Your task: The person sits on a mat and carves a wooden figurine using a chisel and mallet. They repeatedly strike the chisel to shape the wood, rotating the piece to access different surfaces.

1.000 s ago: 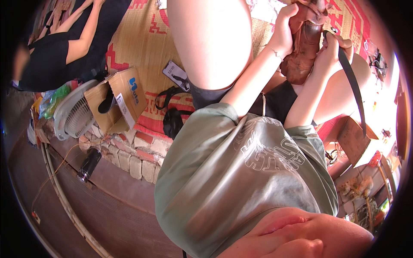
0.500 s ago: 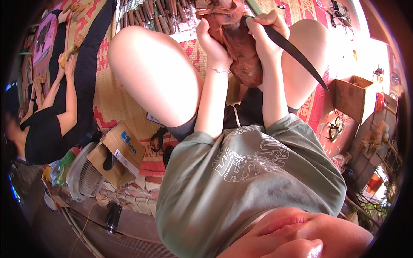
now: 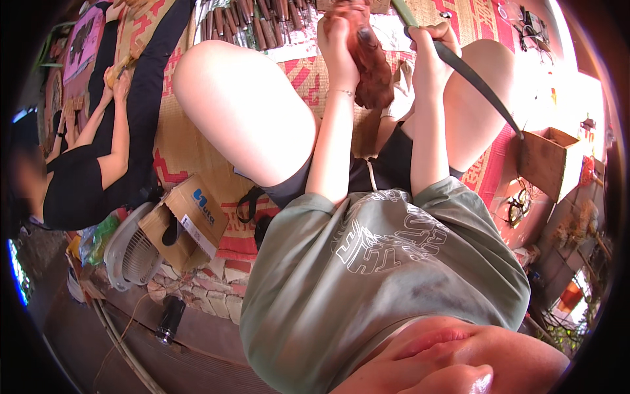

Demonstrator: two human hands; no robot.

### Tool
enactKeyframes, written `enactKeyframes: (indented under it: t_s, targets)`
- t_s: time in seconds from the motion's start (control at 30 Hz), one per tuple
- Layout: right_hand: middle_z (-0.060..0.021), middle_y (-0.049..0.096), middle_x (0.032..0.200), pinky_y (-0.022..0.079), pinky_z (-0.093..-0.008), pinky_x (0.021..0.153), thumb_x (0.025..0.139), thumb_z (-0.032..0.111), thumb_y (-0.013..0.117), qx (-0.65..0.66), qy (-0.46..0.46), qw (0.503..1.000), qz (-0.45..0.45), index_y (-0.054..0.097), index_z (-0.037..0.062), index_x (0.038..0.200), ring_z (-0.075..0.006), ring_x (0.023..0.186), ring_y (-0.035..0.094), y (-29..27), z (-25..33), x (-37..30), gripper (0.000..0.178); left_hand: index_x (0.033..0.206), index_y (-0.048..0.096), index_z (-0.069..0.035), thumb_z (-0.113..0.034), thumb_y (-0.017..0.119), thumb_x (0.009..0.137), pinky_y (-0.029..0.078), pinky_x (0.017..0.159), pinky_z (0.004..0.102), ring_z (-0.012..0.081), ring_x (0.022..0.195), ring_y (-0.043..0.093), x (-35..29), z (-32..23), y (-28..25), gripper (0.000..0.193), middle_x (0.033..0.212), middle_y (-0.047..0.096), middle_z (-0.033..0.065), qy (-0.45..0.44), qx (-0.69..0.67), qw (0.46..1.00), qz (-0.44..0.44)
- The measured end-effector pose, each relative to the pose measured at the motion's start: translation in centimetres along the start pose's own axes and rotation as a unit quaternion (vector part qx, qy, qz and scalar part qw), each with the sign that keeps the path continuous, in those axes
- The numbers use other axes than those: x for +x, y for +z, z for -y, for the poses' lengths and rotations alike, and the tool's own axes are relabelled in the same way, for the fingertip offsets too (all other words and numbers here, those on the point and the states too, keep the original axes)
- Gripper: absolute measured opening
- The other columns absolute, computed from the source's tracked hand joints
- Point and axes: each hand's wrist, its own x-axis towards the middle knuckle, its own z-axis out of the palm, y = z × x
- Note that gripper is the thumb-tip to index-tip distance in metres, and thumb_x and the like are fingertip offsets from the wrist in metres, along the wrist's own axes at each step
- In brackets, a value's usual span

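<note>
My left hand (image 3: 339, 54) is wrapped round a reddish-brown carved wooden piece (image 3: 375, 69), which has a knobbly, folded surface and hangs upright between my knees. Its top reaches the upper edge of the picture. To the right, my right hand (image 3: 433, 52) is closed on a long, narrow, curved dark strip (image 3: 482, 90). One end of the strip sweeps down past my right knee. A green length (image 3: 403, 11) shows beyond my fingers; whether it belongs to the strip I cannot tell. The strip and the wooden piece are apart.
Many wooden-handled tools (image 3: 252, 23) lie in rows on a white sheet ahead. A wooden box (image 3: 551, 161) stands at the right. At the left are a cardboard box (image 3: 190, 220), a fan (image 3: 134, 253) and a seated person (image 3: 79, 184) handling a yellowish piece.
The wooden piece has turned and moved away from my body, with my left hand now round its side. My right hand has shifted right, drawing the dark strip away from the wood.
</note>
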Motion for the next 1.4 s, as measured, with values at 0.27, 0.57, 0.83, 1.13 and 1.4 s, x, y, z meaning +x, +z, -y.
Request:
enactKeyframes:
  t_s: [0.27,0.57,0.83,1.13,1.4]
  targets:
    - [-0.0085,0.061,0.075,0.046,-0.0218,0.064,0.079,0.001,0.063,0.041,-0.028,0.999,-0.022,0.054,0.0012,0.083,-0.0123,0.067,0.059,1.7,-1.6,1.0,0.009,0.117,0.052,0.003,-0.032,0.083,0.054,0.047,0.087,0.0353,0.0261,0.100,0.057,-1.0,3.8,-3.6,0.078,0.111,0.057,0.0168,0.187,0.501,0.842,0.073]
    - [-0.0102,0.060,0.066,0.045,-0.0342,0.064,0.078,0.017,0.059,-0.288,-0.086,0.951,0.073,0.056,0.0074,0.085,-0.0250,0.062,0.058,6.2,-6.0,1.8,0.012,0.126,0.039,0.005,-0.023,0.079,0.063,0.044,0.087,0.0347,0.0260,0.104,0.051,-1.8,4.2,-5.4,0.079,0.114,0.050,0.0177,0.059,0.441,0.894,0.059]
    - [-0.0128,0.053,0.060,0.042,-0.0356,0.053,0.079,0.012,0.058,-0.179,-0.055,0.980,0.071,0.053,0.0037,0.079,-0.0240,0.055,0.054,4.8,-8.0,2.4,0.010,0.102,0.057,0.002,-0.008,0.059,0.086,0.052,0.057,0.0247,0.0145,0.064,0.062,-2.0,-7.2,0.4,0.019,0.086,0.064,0.0119,0.022,0.315,0.948,0.044]
    - [-0.0093,0.053,0.059,0.042,-0.0312,0.051,0.078,0.009,0.056,-0.125,-0.069,0.987,0.069,0.052,0.0033,0.079,-0.0182,0.053,0.052,4.6,-7.7,2.5,0.007,0.068,0.055,-0.003,-0.023,0.052,0.093,0.041,0.048,0.0217,0.0085,0.047,0.047,-8.4,-25.6,-16.3,0.032,0.059,0.055,0.0054,0.148,0.517,0.812,-0.227]
    - [-0.0085,0.053,0.061,0.041,-0.0308,0.054,0.079,0.010,0.058,-0.184,-0.060,0.975,0.112,0.052,0.0022,0.082,-0.0167,0.055,0.051,5.2,-5.9,1.1,0.010,0.114,0.048,0.013,-0.033,0.071,0.071,0.049,0.058,0.0311,0.0210,0.065,0.056,-24.1,-7.0,-37.9,0.067,0.076,0.058,0.0119,-0.309,0.375,0.786,-0.382]
